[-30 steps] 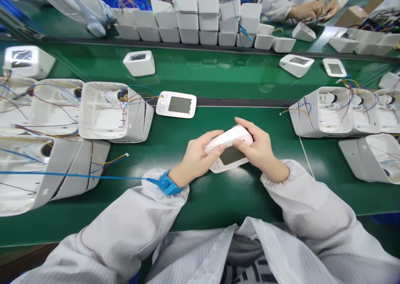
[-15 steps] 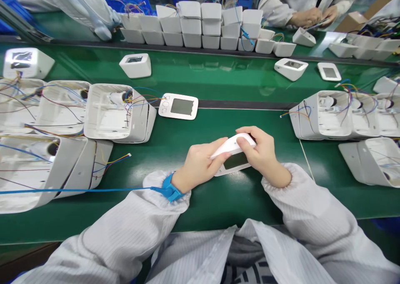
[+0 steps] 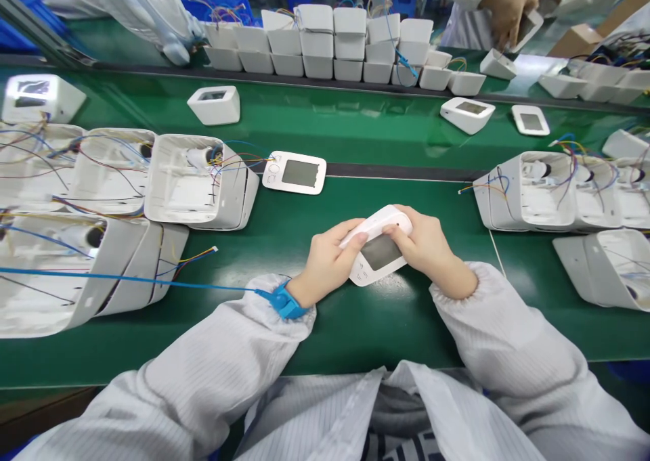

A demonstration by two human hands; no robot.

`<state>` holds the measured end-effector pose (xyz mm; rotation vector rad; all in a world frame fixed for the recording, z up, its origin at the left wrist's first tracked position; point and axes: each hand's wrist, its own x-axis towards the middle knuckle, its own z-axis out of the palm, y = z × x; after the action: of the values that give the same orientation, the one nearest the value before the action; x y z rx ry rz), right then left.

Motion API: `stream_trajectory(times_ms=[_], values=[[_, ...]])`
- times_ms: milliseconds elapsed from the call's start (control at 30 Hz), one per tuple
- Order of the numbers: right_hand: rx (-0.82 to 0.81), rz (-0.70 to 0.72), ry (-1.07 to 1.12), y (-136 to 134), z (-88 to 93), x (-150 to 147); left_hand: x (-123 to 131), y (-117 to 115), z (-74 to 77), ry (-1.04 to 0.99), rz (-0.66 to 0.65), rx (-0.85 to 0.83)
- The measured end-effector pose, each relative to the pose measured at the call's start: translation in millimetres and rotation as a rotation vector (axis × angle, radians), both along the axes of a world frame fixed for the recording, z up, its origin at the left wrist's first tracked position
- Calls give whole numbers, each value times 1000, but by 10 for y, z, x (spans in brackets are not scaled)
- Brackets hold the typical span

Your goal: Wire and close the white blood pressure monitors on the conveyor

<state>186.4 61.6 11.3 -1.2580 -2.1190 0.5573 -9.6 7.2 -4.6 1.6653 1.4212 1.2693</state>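
Observation:
A white device with a grey screen (image 3: 378, 251) sits tilted on the green bench between both my hands. My left hand (image 3: 328, 261) grips its left side, thumb on the top edge; a blue wrist strap (image 3: 282, 300) with a blue cord is on that wrist. My right hand (image 3: 426, 244) holds the right end, fingers curled over the top. A second white screen panel (image 3: 297, 172) lies flat beyond them, wired to an open white housing (image 3: 200, 182).
Open white housings with coloured wires crowd the left (image 3: 61, 271) and right (image 3: 528, 191). Finished units (image 3: 213, 104) ride the far belt. Stacked white shells (image 3: 335, 41) line the back. Another person's hands (image 3: 508, 4) hold a part at top right.
The device has tipped so its screen faces me more, and both hands have shifted slightly on it. The other person's hands have lifted their part.

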Motion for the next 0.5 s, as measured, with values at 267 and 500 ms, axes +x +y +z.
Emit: stream_trajectory(times_ms=[267, 500], values=[[-238, 53, 418, 62, -128, -1, -63, 63, -25, -167, 84, 36], [-61, 46, 337, 9, -49, -15, -74, 201, -169, -326, -6, 87]])
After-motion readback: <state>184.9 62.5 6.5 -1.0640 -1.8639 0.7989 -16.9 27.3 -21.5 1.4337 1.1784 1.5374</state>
